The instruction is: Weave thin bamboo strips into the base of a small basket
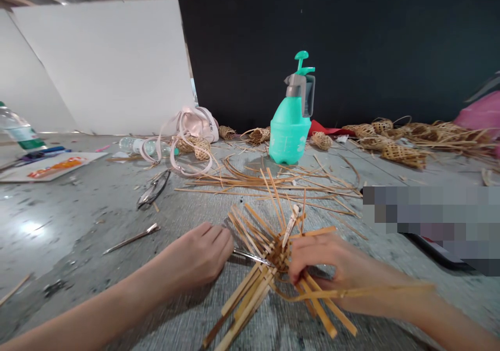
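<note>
A partly woven piece of bamboo strips [250, 293] lies on the grey table, its strips fanning out in all directions. My left hand [207, 252] is closed round a thin metal tool [252, 256], whose tip reaches into the weave near its middle. At the right side of the weave, my right hand [316, 257] has its fingers closed on the bamboo strips. A long loose strip [367, 291] curves from the weave across my right wrist. A pale clip-like piece [290, 226] stands at the far side of the weave.
Loose strips [242, 183] lie behind the weave. Beyond them stands a green spray bottle [289, 127], with woven pieces [402, 155] to its right. A pink bag [195, 124] and a plastic bottle [136, 145] are at the back left. Another metal tool [133, 238] lies left.
</note>
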`<state>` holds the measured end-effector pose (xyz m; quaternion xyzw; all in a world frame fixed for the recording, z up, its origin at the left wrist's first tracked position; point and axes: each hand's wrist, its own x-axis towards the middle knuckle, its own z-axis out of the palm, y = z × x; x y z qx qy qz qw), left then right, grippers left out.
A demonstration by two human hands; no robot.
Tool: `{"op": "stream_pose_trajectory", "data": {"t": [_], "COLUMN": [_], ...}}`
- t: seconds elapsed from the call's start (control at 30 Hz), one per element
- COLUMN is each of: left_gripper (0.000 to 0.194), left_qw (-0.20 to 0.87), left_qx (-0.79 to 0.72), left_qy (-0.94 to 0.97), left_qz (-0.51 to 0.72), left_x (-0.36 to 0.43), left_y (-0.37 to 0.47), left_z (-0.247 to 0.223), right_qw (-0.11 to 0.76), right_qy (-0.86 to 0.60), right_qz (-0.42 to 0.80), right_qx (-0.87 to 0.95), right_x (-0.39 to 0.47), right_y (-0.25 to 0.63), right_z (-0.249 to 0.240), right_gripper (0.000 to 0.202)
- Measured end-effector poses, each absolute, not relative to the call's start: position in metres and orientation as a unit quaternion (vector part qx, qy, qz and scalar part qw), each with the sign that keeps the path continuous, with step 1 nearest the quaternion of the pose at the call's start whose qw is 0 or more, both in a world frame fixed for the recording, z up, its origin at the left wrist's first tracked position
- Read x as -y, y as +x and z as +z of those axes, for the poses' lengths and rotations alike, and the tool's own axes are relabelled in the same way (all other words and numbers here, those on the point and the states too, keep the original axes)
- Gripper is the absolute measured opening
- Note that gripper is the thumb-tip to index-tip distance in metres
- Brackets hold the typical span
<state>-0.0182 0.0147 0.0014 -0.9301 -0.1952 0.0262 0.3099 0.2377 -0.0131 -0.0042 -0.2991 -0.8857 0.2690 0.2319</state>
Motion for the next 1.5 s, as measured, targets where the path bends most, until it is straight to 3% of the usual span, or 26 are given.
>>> {"op": "stream_pose_trajectory", "data": {"t": [0.3, 0.57, 0.87, 1.1, 1.23, 1.37, 1.5], "left_gripper": [0.014, 0.036, 0.023, 0.027, 0.019, 0.011, 0.021], "left_qw": [0.294, 0.269, 0.270, 0.250, 0.211, 0.102, 0.035], "left_qx": [0.112, 0.087, 0.118, 0.093, 0.120, 0.207, 0.176], "left_qy": [-0.948, -0.959, -0.955, -0.964, -0.970, -0.972, -0.984], "left_qz": [0.044, -0.016, -0.030, -0.006, 0.008, 0.030, -0.012], "left_x": [-0.021, -0.007, 0.009, 0.007, 0.006, 0.007, -0.005], "left_y": [-0.030, -0.039, -0.037, -0.034, -0.036, -0.028, -0.008], "left_z": [0.013, 0.021, 0.020, 0.014, 0.014, 0.028, 0.042], "right_qw": [0.242, 0.250, 0.239, 0.249, 0.254, 0.253, 0.250], "right_qy": [-0.299, -0.300, -0.303, -0.301, -0.294, -0.290, -0.277], "right_qz": [0.268, 0.263, 0.252, 0.255, 0.264, 0.271, 0.286], "right_qx": [0.883, 0.882, 0.887, 0.884, 0.883, 0.882, 0.883], "right_x": [0.011, 0.016, 0.014, 0.015, 0.014, 0.013, 0.012], "right_y": [0.237, 0.235, 0.233, 0.233, 0.235, 0.236, 0.234], "right_z": [-0.007, -0.002, 0.000, 0.000, -0.004, -0.008, -0.005], "right_gripper": [0.028, 0.019, 0.017, 0.017, 0.019, 0.022, 0.021]}}
